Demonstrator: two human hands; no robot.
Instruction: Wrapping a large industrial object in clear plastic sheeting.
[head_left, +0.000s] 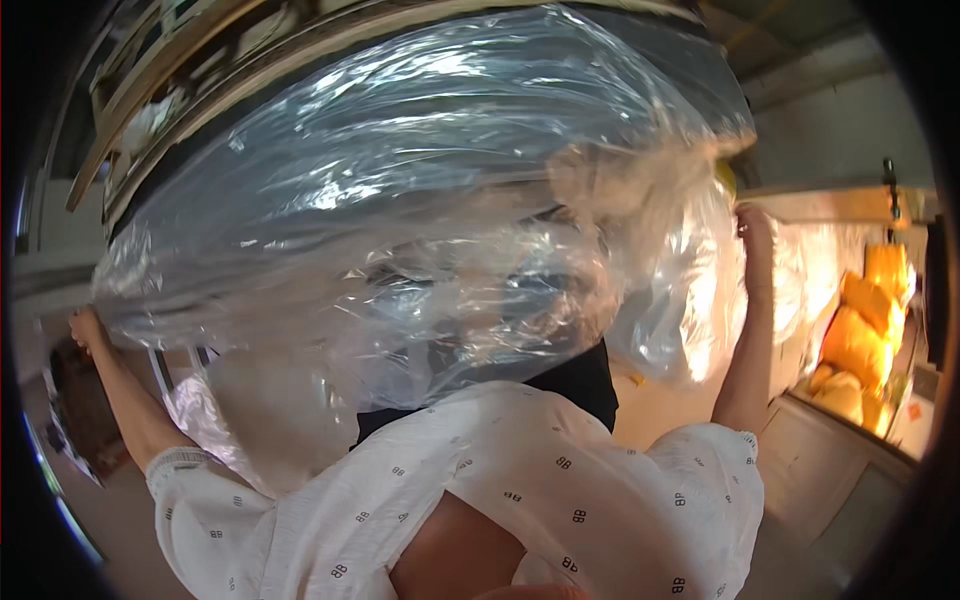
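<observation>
A large sheet of clear plastic film spreads in front of me, wrinkled and shiny. Its near part sags in loose folds before my body. At the far left, my left hand is closed on one end of the film. Out to the right, my right hand has its fingers curled at the opposite edge of the film, gripping it. Both arms are stretched wide apart. Whether the film is one layer or a bag, I cannot tell.
Wooden slats and a frame stand beyond the film at the far left. To the right are bright yellow-orange bundles beside a pale cabinet. A dark round object lies below my left hand. More crumpled plastic hangs near my left arm.
</observation>
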